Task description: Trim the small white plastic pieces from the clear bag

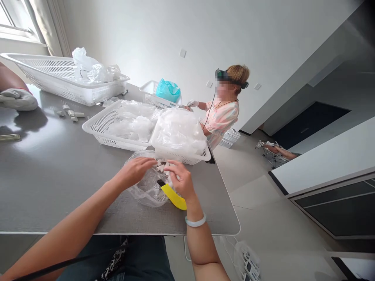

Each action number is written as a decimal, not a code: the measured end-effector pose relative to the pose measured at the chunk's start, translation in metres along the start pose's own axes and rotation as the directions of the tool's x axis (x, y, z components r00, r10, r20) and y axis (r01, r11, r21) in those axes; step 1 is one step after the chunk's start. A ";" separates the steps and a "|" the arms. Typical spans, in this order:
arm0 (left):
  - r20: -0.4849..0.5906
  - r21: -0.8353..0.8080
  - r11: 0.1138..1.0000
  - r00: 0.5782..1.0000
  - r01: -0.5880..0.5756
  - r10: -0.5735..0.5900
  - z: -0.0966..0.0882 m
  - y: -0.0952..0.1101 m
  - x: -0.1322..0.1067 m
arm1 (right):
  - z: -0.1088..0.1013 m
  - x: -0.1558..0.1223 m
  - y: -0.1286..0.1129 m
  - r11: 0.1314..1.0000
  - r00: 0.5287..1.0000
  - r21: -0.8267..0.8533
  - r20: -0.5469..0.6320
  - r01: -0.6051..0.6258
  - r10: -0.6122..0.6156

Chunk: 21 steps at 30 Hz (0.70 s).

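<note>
A crumpled clear plastic bag (146,189) lies on the grey table, with several small white pieces (161,168) on it, like short pipe fittings. My left hand (138,170) reaches in from the left, fingers stretched out, their tips beside the pieces. From the right, my right hand (182,180) curves over the same pile, thumb and fingers apart; nothing held shows. Below my right palm lies a yellow curved tool (174,196) with a ridged edge and a black end. Some white pieces are partly hidden by my fingers.
Two white baskets (98,128) filled with clear bags stand just beyond the hands. Farther back are a long white basket (96,93) and a basket with a teal bag (168,91). A co-worker (224,113) stands behind; another person's gloved hand (19,99) is at left.
</note>
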<state>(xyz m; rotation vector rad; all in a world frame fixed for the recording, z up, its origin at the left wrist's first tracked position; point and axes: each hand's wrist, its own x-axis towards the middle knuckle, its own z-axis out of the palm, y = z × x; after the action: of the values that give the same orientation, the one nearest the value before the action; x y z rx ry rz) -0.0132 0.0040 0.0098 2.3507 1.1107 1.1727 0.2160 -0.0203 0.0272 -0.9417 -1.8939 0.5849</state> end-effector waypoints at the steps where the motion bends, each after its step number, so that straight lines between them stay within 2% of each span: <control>1: -0.052 -0.070 0.989 0.990 0.127 -0.131 -0.004 -0.001 0.000 | -0.002 -0.001 0.002 1.000 0.998 -0.020 -0.064 0.010 -0.012; 2: -0.090 -0.182 0.950 0.958 0.253 -0.273 -0.007 0.000 0.001 | -0.003 -0.001 0.003 0.999 0.993 -0.036 -0.116 0.017 -0.021; 3: -0.094 -0.329 0.874 0.909 0.357 -0.407 -0.009 0.002 0.002 | -0.002 -0.002 0.004 0.998 0.988 -0.056 -0.145 0.037 -0.045; 5: 0.002 -0.629 0.625 0.804 0.463 -0.595 -0.010 0.009 0.004 | 0.005 -0.003 0.004 0.981 0.980 -0.131 -0.125 0.140 -0.156; 7: 0.135 -0.802 0.362 0.734 0.476 -0.665 -0.007 0.018 0.007 | 0.016 -0.004 0.004 0.934 0.958 -0.228 -0.022 0.275 -0.288; 8: 0.181 -0.841 0.267 0.711 0.470 -0.680 -0.006 0.022 0.009 | 0.022 -0.005 0.004 0.905 0.943 -0.268 0.036 0.329 -0.332; 10: 0.237 -0.875 0.150 0.680 0.459 -0.694 -0.002 0.027 0.011 | 0.031 -0.006 0.005 0.856 0.920 -0.336 0.122 0.392 -0.373; 13: 0.279 -0.877 0.090 0.651 0.473 -0.706 0.001 0.031 0.011 | 0.037 -0.008 0.010 0.808 0.915 -0.430 0.175 0.403 -0.364; 16: 0.283 -0.865 0.105 0.650 0.491 -0.705 0.003 0.033 0.010 | 0.039 -0.009 0.015 0.800 0.936 -0.486 0.199 0.351 -0.290; 19: 0.277 -0.853 0.152 0.681 0.499 -0.678 0.005 0.034 0.009 | 0.040 -0.009 0.018 0.812 0.953 -0.504 0.211 0.296 -0.217; 21: 0.259 -0.837 0.219 0.715 0.502 -0.650 0.007 0.033 0.008 | 0.041 -0.009 0.019 0.822 0.960 -0.499 0.197 0.275 -0.201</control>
<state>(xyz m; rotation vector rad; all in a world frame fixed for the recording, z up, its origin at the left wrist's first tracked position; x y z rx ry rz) 0.0119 -0.0116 0.0282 0.8846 0.9271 1.1758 0.1890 -0.0171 -0.0101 -0.9917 -2.3110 -0.0363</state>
